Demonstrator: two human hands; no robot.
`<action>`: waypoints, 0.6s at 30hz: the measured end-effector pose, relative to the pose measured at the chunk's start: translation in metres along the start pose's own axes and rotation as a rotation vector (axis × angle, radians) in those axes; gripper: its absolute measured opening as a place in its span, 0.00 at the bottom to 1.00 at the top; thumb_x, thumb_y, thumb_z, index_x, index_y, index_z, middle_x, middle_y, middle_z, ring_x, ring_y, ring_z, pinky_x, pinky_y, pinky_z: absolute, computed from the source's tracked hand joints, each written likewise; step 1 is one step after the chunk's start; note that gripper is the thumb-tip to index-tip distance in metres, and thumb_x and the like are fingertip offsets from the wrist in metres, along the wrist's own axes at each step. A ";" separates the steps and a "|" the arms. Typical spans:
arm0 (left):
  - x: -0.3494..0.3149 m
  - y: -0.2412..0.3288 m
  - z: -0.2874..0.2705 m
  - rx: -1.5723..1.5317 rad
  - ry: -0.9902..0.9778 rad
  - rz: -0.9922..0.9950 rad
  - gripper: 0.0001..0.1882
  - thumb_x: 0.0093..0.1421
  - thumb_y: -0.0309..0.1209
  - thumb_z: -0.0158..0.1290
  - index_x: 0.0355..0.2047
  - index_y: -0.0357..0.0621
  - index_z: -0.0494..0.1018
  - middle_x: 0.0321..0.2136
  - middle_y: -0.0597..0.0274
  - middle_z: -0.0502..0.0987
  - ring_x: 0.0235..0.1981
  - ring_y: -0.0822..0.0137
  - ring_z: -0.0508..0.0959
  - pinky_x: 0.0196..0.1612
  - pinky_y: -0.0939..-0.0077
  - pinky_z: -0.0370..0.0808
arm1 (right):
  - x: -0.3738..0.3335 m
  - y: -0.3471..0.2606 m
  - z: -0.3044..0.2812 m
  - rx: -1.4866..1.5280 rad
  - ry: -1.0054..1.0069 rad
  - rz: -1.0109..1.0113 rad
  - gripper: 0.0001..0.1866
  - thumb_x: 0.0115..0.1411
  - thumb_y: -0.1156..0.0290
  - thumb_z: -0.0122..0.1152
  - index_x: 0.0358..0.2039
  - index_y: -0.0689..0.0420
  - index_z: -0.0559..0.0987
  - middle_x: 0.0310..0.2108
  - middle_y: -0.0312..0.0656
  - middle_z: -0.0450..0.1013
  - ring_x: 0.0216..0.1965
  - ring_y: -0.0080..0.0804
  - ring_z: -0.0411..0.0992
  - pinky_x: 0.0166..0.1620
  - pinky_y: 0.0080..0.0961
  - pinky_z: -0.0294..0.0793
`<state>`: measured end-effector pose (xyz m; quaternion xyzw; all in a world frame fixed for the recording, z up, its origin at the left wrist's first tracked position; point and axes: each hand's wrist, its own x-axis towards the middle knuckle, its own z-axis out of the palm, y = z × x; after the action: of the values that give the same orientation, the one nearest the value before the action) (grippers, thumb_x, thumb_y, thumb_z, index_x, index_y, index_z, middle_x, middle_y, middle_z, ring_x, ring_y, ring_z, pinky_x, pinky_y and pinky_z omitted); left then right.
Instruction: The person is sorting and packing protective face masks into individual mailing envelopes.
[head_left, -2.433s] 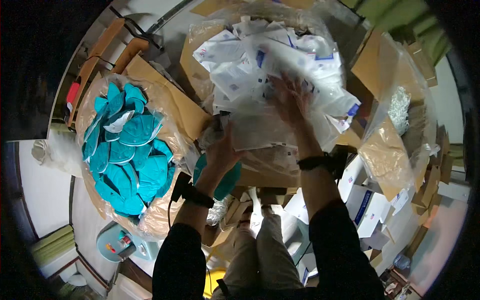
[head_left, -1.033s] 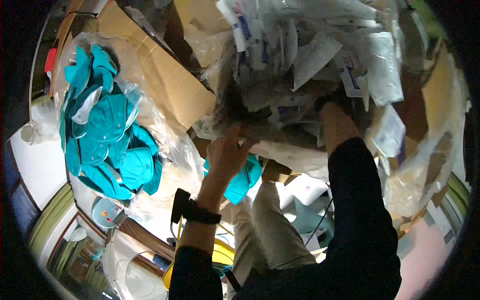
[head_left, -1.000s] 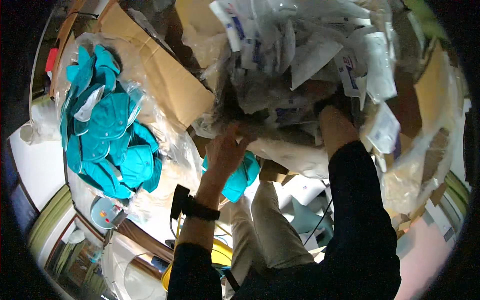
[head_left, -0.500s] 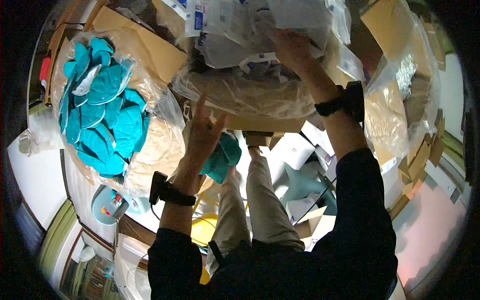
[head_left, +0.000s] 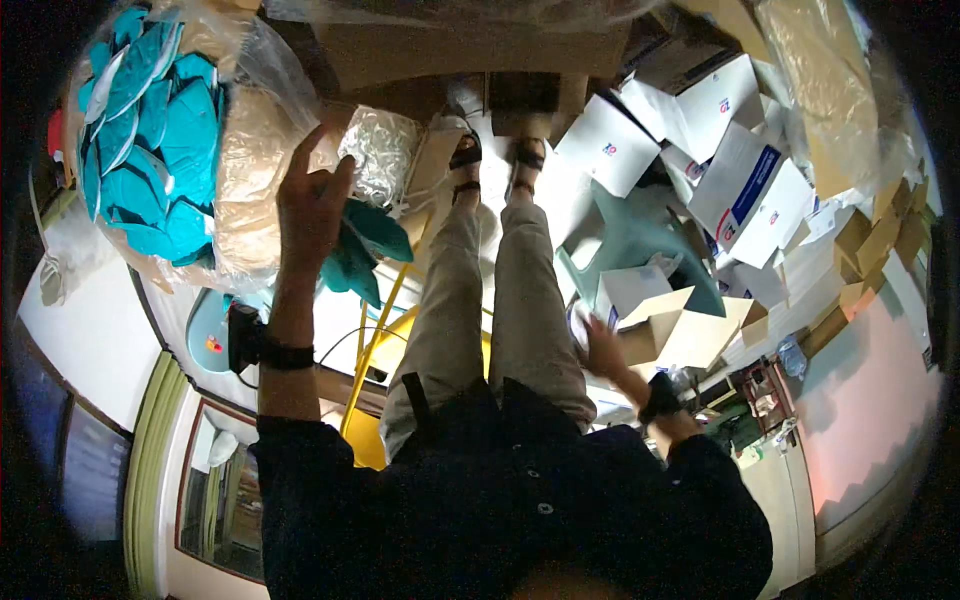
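Note:
My left hand [head_left: 312, 205] is raised on the left, index finger and thumb stretched out. A teal fabric cap [head_left: 365, 245] hangs beside the palm and appears held by the other fingers, which are partly hidden. Left of it, a heap of similar teal caps [head_left: 150, 150] lies in a large clear bag. My right hand [head_left: 605, 350] is low by my right thigh, close to an open cardboard carton [head_left: 685, 335]. Motion blurs its fingers, so their grip is unclear.
A yellow-framed stool [head_left: 370, 435] stands left of my legs. Behind the cap sits a bundle of pale, crinkled material [head_left: 378, 155]. White printed boxes [head_left: 755, 195] and a grey-green chair [head_left: 640, 245] crowd the right. A brown carton [head_left: 470, 50] spans the far edge.
My right hand has left the clear plastic packages at the far side and dropped near my right thigh. My left hand and the cap have shifted left. The view has tilted toward my body.

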<state>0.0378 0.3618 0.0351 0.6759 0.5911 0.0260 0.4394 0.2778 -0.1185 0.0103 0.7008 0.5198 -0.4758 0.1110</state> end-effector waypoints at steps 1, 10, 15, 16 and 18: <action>-0.008 -0.012 0.000 0.004 0.009 0.033 0.26 0.60 0.33 0.55 0.58 0.41 0.64 0.10 0.69 0.66 0.14 0.81 0.62 0.19 0.82 0.58 | -0.054 0.026 0.076 -0.084 0.044 -0.055 0.37 0.57 0.56 0.55 0.64 0.55 0.57 0.58 0.58 0.61 0.45 0.62 0.69 0.47 0.49 0.70; -0.051 -0.027 0.042 0.166 -0.133 -0.051 0.25 0.61 0.29 0.53 0.59 0.46 0.64 0.11 0.75 0.60 0.15 0.83 0.56 0.20 0.82 0.51 | -0.137 0.012 0.231 0.556 -0.419 0.596 0.26 0.53 0.59 0.58 0.52 0.53 0.72 0.49 0.55 0.70 0.43 0.54 0.72 0.46 0.48 0.72; -0.034 -0.033 0.101 0.148 -0.211 0.096 0.25 0.61 0.30 0.53 0.59 0.44 0.64 0.11 0.74 0.61 0.15 0.83 0.57 0.19 0.82 0.50 | -0.121 0.006 0.279 0.725 -0.292 0.630 0.24 0.52 0.60 0.58 0.50 0.53 0.74 0.48 0.54 0.71 0.43 0.53 0.73 0.45 0.48 0.72; -0.030 -0.027 0.113 0.185 -0.227 0.123 0.25 0.61 0.30 0.52 0.59 0.44 0.64 0.11 0.75 0.60 0.15 0.83 0.57 0.20 0.82 0.51 | -0.118 0.007 0.287 0.747 -0.270 0.631 0.23 0.52 0.60 0.58 0.49 0.53 0.74 0.47 0.54 0.71 0.43 0.53 0.73 0.45 0.47 0.72; -0.020 -0.018 0.138 0.234 -0.209 0.290 0.24 0.61 0.30 0.52 0.58 0.44 0.65 0.11 0.75 0.59 0.15 0.82 0.57 0.20 0.83 0.53 | -0.112 0.005 0.308 0.786 -0.228 0.637 0.23 0.52 0.61 0.58 0.49 0.53 0.75 0.47 0.54 0.72 0.42 0.52 0.73 0.45 0.47 0.72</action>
<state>0.0940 0.2663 -0.0508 0.7993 0.4379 -0.0497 0.4085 0.1113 -0.3903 -0.0644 0.7568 0.0473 -0.6510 0.0346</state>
